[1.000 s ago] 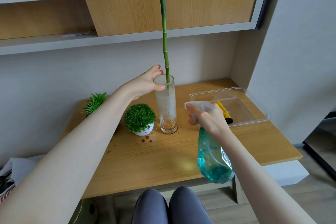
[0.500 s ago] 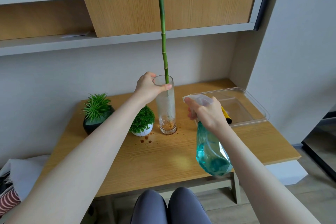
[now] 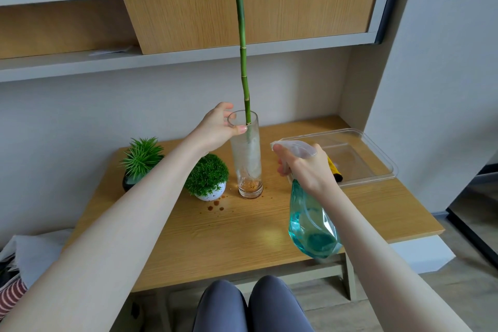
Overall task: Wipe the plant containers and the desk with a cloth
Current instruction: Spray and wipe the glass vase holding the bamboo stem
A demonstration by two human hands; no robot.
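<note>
Left hand (image 3: pixel 215 129) grips the rim of the tall glass vase (image 3: pixel 246 159), thumb on the near side and fingers curled round the far side. Furthest left on the wooden desk (image 3: pixel 242 237) stands a spiky green plant in a dark pot (image 3: pixel 140 162), partly hidden behind the left forearm. Just right of it is a round bushy plant in a white pot (image 3: pixel 208 180), with a few brown spots (image 3: pixel 215 205) on the desk in front of it. The vase stands upright just right of the white pot; a long green stalk (image 3: pixel 242 43) rises from it past the shelf (image 3: pixel 161 56) above, and brownish roots sit at its bottom. Right hand (image 3: pixel 307 167) holds a clear spray bottle (image 3: pixel 310 224) by its neck above the desk, fingers wrapped round the trigger head, nozzle pointing left toward the vase; blue liquid fills its lower part. Far right, a clear plastic tray (image 3: pixel 377 159) rests on the desk, and a yellow cloth (image 3: pixel 334 170) lies in it, mostly hidden behind the right hand.
</note>
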